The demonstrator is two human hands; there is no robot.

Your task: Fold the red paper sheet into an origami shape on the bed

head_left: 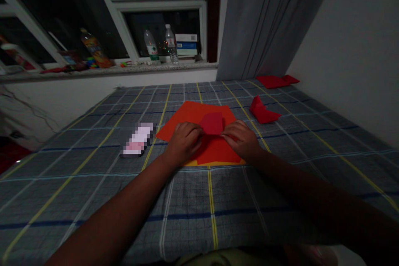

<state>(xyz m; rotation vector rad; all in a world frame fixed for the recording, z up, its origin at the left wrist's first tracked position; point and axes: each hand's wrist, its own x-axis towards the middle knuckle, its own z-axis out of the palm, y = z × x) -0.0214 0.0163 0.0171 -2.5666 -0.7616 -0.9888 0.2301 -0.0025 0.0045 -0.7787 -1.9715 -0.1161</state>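
A small piece of pinkish-red paper (213, 123) is held up between my two hands, just above the larger sheets. My left hand (185, 140) pinches its lower left corner, fingers closed. At the lower right corner, the fingertips of my right hand (241, 138) are pressed together on the same paper. Beneath lie orange and red paper sheets (179, 118), overlapping, with a yellow edge showing at the front. To the right rests a folded red paper shape (264, 112), apart from both hands.
A phone (139, 140) with a blurred screen lies left of the sheets on the checked bedspread (102, 183). More red paper (272, 81) sits at the far right corner. Bottles (151, 48) and boxes (186, 44) stand along the windowsill (109, 68). A grey curtain (258, 16) hangs behind.
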